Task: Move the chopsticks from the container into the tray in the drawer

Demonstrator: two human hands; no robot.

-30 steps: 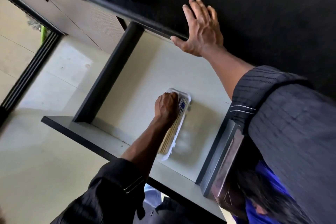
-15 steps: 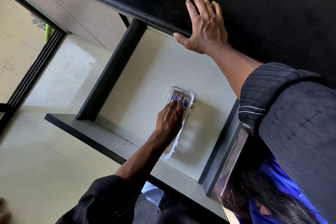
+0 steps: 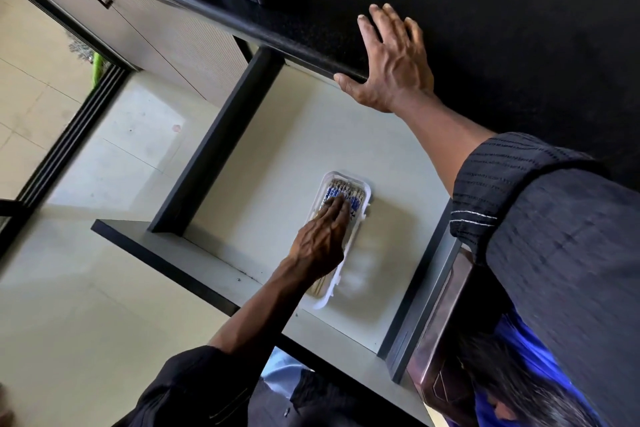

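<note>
The black worktop (image 3: 485,28) fills the upper right, and the right hand (image 3: 394,62) lies flat on its front edge, fingers spread, thumb hooked under the lip, holding nothing. Below that edge the drawer (image 3: 284,156) stands pulled out, its pale floor bare but for one thing.

That thing is the white tray (image 3: 349,243), set nearer the drawer's right wall than its left, and closer to the drawer's front panel than to the back under the worktop. Its long axis runs from the front panel towards the worktop edge, leaning slightly right at the far end.

The chopsticks (image 3: 346,191) already lie in the tray, packed side by side along that same axis, with their blue-patterned ends at the far end and the plain wooden tips (image 3: 320,286) showing at the near end (the middle of the bundle is hidden).

The left hand (image 3: 320,243) comes in from the near side, straight along the tray's length, and rests over the bundle palm down. Its fingers (image 3: 337,206) are extended and close together, laid flat on the patterned ends; it looks to be pressing or levelling them, not gripping any.

So the left hand is the one on the job, lined up with the sticks. The container they came from is not in view, so whether more remain cannot be told.
</note>
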